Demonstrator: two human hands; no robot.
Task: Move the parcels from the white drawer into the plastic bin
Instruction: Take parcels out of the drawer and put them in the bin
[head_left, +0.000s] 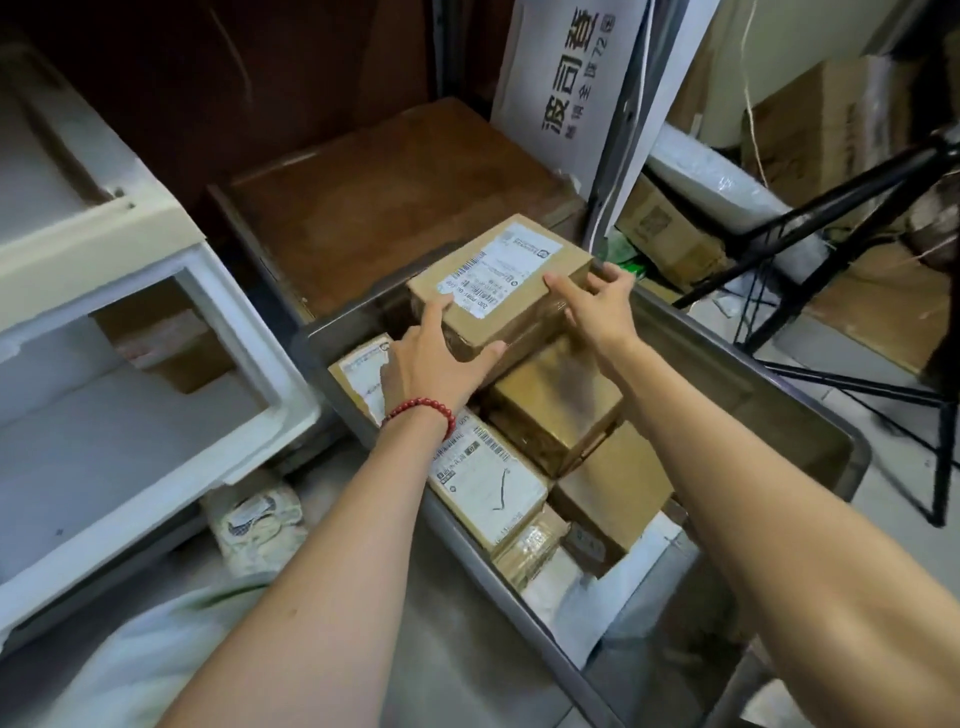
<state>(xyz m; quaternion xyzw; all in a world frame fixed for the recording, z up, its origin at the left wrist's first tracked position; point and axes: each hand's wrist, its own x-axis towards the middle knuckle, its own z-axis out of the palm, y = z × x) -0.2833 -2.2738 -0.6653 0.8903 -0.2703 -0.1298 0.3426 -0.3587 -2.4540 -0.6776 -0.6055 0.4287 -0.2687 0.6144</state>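
We grip a labelled cardboard parcel (498, 280) in both hands, our left hand (436, 358) clasping its near left corner and our right hand (597, 306) its right end. The parcel sits at the far end of the grey plastic bin (779, 384), above a taped box (556, 405) packed there. The white drawer (249, 332) stands open on the left with one brown parcel (166, 343) inside, a wooden board (395, 197) lies behind the bin, and a black tripod (831, 208) crowds its right side.

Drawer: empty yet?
Not empty. One brown parcel lies at the back of the open drawer.
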